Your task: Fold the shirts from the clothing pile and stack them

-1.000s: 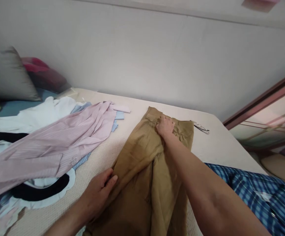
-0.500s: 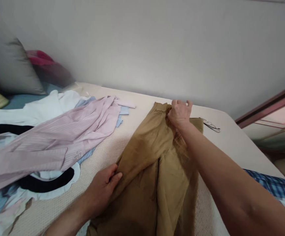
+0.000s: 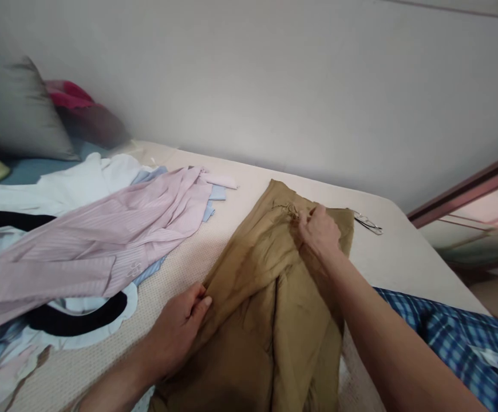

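Note:
A wrinkled brown garment lies spread on the bed, its top edge towards the wall. My left hand pinches its left edge between thumb and fingers. Near the top, beside a gathered patch of the cloth, my right hand has its fingers curled onto the fabric. The tips of those fingers are partly hidden. A dark line runs down the middle of the garment, and its lower end passes out of view.
Left lies a heap of clothes with a pink striped shirt and a white garment. A grey cushion stands behind. Glasses rest by the garment's top right corner. Blue checked cloth lies right. A wall bounds the back.
My right hand has moved down from the garment's top edge onto the cloth just below it. The top edge now lies flatter. My left hand keeps its hold.

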### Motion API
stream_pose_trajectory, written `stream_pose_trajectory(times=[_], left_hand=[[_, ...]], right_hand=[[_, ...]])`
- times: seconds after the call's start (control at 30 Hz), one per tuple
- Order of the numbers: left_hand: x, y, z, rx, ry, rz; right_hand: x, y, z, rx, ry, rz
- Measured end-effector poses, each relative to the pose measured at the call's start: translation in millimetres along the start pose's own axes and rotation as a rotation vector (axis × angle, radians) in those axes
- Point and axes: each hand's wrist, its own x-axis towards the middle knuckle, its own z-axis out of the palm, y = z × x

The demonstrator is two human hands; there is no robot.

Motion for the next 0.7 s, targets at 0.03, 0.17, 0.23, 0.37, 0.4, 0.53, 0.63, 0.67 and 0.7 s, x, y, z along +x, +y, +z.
stream_pose_trajectory(times=[0.03, 0.17, 0.23, 0.37, 0.4, 0.53, 0.63, 0.67, 0.7], left_hand=[[0, -1, 0, 0.003, 0.004, -0.001], [2, -1, 1, 0.018, 0.023, -0.006], [3, -1, 1, 0.022, 0.027, -0.005], [3, -1, 1, 0.018, 0.022, -0.016], [3, -1, 1, 0.013, 0.019, -0.024], [3, -2, 1, -0.016, 0.033, -0.040], [4, -3, 1, -0.028, 0.044, -0.057], [4, -3, 1, -0.030, 0.043, -0.063], [4, -4, 1, -0.031, 0.042, -0.066]], right_hand=[[-9, 3, -1, 0.005, -0.054, 0.033], [-33, 15, 6, 0.090, -0.169, 0.066], [-35, 18, 12, 0.191, -0.154, 0.044], [-32, 18, 17, 0.391, 0.021, -0.005], [-33, 18, 17, 0.424, 0.062, -0.020], [-41, 18, 16, 0.324, 0.065, -0.082], [-51, 21, 13, -0.017, -0.051, -0.118], [-53, 21, 11, -0.110, -0.053, -0.137], [-53, 19, 8, -0.175, -0.026, -0.165]])
